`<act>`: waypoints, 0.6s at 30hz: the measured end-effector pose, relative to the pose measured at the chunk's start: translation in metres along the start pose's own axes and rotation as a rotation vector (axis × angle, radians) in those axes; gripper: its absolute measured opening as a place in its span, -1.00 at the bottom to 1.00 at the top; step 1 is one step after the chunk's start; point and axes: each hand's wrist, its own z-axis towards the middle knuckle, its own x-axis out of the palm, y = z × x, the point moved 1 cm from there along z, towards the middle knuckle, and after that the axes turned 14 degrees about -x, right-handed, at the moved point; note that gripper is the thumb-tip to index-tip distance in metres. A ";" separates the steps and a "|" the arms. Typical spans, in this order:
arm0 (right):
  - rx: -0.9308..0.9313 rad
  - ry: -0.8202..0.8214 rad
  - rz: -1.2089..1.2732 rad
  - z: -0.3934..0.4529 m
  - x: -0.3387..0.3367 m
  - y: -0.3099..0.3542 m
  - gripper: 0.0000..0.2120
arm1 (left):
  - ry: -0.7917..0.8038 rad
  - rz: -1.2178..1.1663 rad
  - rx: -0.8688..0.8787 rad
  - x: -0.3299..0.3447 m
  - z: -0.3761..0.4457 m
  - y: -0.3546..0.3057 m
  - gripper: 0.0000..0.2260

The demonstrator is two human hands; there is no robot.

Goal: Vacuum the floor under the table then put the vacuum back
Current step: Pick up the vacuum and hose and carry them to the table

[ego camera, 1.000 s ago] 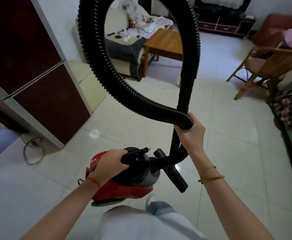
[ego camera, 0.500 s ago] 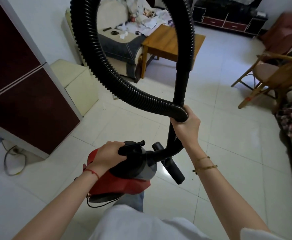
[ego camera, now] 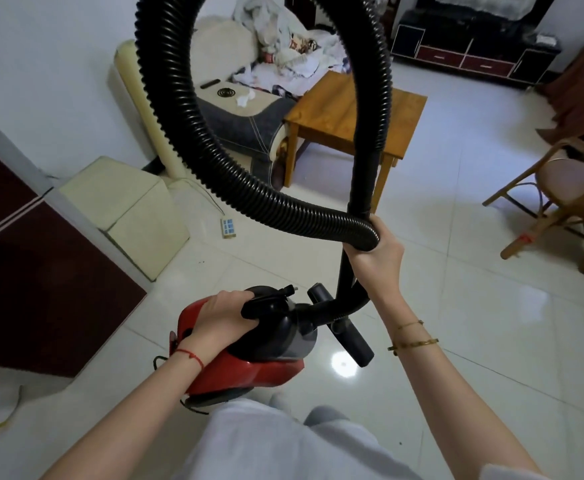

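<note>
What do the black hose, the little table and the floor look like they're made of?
Hose: seemingly flexible plastic, ribbed, semi-gloss. Table: apparently wood, showing honey-coloured grain, satin finish. Floor: probably glazed ceramic tile, with grout lines and a mirrored lamp glare.

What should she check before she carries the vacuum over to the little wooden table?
1. Left hand grips the vacuum by its handle: ok.
2. Right hand holds the hose and the wand together: ok.
3. Floor path to the wooden table is open: ok.
4. Power strip on the floor lies left of the path: ok.
5. Vacuum's cord is plugged in: cannot tell.
</note>
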 end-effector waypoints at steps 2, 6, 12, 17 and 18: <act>-0.004 -0.002 -0.003 0.034 0.009 -0.014 -0.66 | 0.001 -0.001 -0.005 -0.015 0.033 -0.014 -0.86; 0.007 0.004 -0.017 0.102 0.029 -0.046 -0.66 | 0.013 0.005 0.006 -0.042 0.101 -0.043 -0.85; 0.006 0.041 0.024 0.207 0.068 -0.104 -0.68 | 0.010 -0.019 0.039 -0.071 0.204 -0.079 -0.90; -0.008 0.114 0.063 0.300 0.104 -0.145 -0.69 | -0.053 -0.105 0.003 -0.090 0.285 -0.107 -0.84; -0.010 0.129 0.070 0.318 0.111 -0.152 -0.69 | -0.059 -0.123 -0.012 -0.095 0.302 -0.112 -0.85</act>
